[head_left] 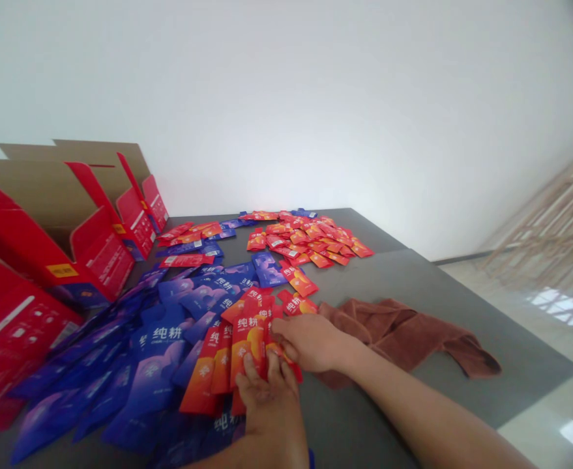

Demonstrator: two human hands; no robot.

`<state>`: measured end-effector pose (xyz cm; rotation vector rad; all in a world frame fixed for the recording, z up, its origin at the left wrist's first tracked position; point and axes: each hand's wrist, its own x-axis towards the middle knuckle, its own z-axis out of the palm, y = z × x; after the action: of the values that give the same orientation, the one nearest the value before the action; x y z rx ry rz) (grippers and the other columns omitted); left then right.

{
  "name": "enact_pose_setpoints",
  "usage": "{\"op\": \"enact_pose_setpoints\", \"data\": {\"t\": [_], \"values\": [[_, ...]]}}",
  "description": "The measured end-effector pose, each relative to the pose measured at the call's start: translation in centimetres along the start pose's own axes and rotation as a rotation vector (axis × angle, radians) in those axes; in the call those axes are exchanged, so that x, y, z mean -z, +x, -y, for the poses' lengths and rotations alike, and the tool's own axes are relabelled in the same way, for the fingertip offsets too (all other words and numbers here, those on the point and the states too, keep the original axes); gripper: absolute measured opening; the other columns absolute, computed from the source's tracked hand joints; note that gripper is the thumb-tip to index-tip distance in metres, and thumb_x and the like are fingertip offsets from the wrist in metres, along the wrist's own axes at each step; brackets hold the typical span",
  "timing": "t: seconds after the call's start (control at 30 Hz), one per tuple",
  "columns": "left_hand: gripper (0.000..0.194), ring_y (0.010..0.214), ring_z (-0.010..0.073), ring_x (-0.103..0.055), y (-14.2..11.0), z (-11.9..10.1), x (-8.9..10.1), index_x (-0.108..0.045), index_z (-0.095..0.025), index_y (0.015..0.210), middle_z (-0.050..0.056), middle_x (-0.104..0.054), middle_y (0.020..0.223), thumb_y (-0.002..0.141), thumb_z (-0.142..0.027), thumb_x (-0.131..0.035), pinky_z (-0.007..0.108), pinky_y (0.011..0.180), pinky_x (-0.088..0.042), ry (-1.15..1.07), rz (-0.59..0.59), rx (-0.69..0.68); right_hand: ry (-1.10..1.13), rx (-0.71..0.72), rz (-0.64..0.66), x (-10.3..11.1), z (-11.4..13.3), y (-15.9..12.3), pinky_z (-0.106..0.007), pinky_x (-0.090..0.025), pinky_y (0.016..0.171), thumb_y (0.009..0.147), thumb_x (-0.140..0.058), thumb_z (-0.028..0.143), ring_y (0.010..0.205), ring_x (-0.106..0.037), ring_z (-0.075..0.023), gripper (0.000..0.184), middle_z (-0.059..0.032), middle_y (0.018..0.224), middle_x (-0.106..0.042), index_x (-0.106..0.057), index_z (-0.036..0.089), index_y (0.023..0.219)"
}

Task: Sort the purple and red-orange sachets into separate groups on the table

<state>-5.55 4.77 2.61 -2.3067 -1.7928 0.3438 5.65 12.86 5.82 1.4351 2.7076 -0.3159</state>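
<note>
Several red-and-orange sachets (pixel 246 335) lie fanned and overlapping at the front middle of the table, on top of blue-purple sachets (pixel 156 368). My left hand (pixel 270 394) comes in from below, its bent fingers closed on the near end of the red sachets. At their right edge is my right hand (pixel 308 339), with thumb and fingers curled round the side of the bunch. The fingertips of both hands nearly meet. Part of the red sachets is hidden under the hands. Just beyond my right hand lies another red sachet (pixel 293 303).
Open red cardboard boxes (pixel 103 251) line the left side. Farther back on the grey table (pixel 364 277) lies a loose heap of red sachets (pixel 310 238). A crumpled brown cloth (pixel 398 332) lies right of my hands. Behind is a white wall; a wooden rack (pixel 553 215) stands right.
</note>
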Motion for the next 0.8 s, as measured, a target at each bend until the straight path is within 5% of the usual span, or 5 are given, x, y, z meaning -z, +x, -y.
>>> {"op": "enact_pose_setpoints", "data": {"t": [0.1, 0.33, 0.6, 0.67, 0.8], "values": [[0.064, 0.123, 0.0424, -0.048, 0.0, -0.4, -0.5, -0.057, -0.03, 0.128, 0.007, -0.056, 0.136, 0.082, 0.008, -0.034, 0.062, 0.097, -0.046, 0.039, -0.007, 0.025, 0.04, 0.094, 0.073, 0.3, 0.2, -0.9, -0.025, -0.038, 0.057, 0.085, -0.049, 0.025, 0.082, -0.067, -0.0208, 0.015, -0.0038, 0.09, -0.071, -0.059, 0.022, 0.096], [0.058, 0.125, 0.044, -0.046, 0.4, -1.1, -2.2, -0.051, -0.029, 0.133, 0.01, -0.05, 0.141, 0.087, 0.001, -0.035, 0.066, 0.1, -0.041, 0.075, 0.024, 0.029, -0.043, -0.208, -0.034, -0.6, -0.7, 1.2, -0.028, -0.041, 0.06, 0.088, -0.047, 0.024, 0.083, -0.067, -0.0242, 0.028, -0.0105, 0.097, -0.071, -0.055, 0.02, 0.114], [0.056, 0.125, 0.0445, -0.045, 0.2, -1.2, -1.7, -0.055, -0.023, 0.131, 0.013, -0.051, 0.14, 0.085, 0.003, -0.037, 0.066, 0.101, -0.04, 0.001, 0.018, 0.052, 0.175, 0.108, 0.103, 0.7, -1.2, -0.6, -0.023, -0.034, 0.057, 0.084, -0.05, 0.018, 0.077, -0.063, -0.016, 0.016, -0.0022, 0.086, -0.069, -0.061, 0.02, 0.095], [0.055, 0.124, 0.0455, -0.046, 0.1, -1.2, -1.6, -0.056, -0.019, 0.13, 0.015, -0.052, 0.139, 0.085, 0.004, -0.036, 0.067, 0.099, -0.041, -0.005, -0.015, 0.046, 0.231, 0.002, -0.001, 1.4, -2.5, -0.1, -0.022, -0.035, 0.061, 0.086, -0.048, 0.019, 0.078, -0.062, -0.0147, 0.016, -0.0018, 0.087, -0.069, -0.06, 0.02, 0.096], [0.054, 0.122, 0.0456, -0.048, -0.1, -1.2, -1.5, -0.059, -0.017, 0.126, 0.015, -0.056, 0.134, 0.084, 0.007, -0.036, 0.064, 0.099, -0.044, 0.02, -0.078, 0.051, 0.137, -0.489, -0.303, 2.0, -5.9, 2.0, -0.027, -0.038, 0.068, 0.092, -0.046, 0.042, 0.091, -0.062, -0.0203, 0.028, -0.0083, 0.104, -0.066, -0.057, 0.019, 0.105]]}}
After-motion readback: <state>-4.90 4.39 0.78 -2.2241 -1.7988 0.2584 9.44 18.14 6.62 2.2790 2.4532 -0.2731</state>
